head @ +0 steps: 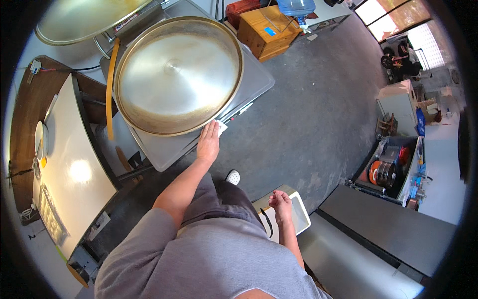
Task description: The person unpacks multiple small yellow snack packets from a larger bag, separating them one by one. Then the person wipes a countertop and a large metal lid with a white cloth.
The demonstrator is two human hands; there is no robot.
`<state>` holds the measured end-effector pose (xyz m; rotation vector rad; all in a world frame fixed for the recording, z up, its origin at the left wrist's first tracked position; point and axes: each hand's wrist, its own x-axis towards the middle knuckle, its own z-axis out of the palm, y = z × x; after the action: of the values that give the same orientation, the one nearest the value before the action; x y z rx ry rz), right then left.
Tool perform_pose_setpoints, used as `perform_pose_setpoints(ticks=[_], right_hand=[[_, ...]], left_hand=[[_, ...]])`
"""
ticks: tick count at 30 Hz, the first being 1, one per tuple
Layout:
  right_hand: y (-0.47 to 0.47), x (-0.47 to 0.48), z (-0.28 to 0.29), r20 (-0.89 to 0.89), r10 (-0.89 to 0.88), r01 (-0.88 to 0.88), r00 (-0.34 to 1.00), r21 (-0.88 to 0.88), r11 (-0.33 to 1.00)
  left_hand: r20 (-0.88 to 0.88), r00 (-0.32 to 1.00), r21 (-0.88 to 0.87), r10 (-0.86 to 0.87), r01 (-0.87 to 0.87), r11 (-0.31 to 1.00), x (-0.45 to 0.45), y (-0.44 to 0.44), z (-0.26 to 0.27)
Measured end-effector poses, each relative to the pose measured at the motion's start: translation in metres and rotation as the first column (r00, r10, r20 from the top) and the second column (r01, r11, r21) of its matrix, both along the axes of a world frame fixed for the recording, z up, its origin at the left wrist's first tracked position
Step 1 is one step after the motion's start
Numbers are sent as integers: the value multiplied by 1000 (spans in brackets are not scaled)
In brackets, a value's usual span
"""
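Note:
My left hand [208, 143] lies with its fingers over a white cloth or paper wipe [222, 128] at the front edge of a grey appliance. On that appliance sits a large round metal pan or hot plate [179, 78], browned round its rim, close beyond my fingertips. A matching round lid or plate [89, 18] is hinged up behind it. My right hand [280, 203] hangs at my side with curled fingers, above a white-rimmed bin [304, 216]; nothing is plainly seen in it.
A white table [80, 168] at the left bears an egg tray [52, 215] and a bowl [41, 140]. A wooden cabinet [267, 31] stands beyond the appliance. At the right are an open drawer [392, 170] with tools or reels and a dark counter [384, 224].

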<state>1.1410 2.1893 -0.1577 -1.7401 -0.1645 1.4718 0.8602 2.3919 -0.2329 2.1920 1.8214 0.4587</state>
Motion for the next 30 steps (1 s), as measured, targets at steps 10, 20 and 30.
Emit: perform_pose_setpoints(ticks=[10,20,30], right_hand=[[24,46,-12,26,95,-94,995,-49,994],[20,32,6,30,33,-27,999,-193,981],[46,24,-1,17,63,-59,998,-156,986]], left_hand=[[1,995,16,99,-99,995,127,118,-21],[468,867,-170,-173,280,945,206,214,-12],[221,971,343,96,-170,924,170,295,17]])
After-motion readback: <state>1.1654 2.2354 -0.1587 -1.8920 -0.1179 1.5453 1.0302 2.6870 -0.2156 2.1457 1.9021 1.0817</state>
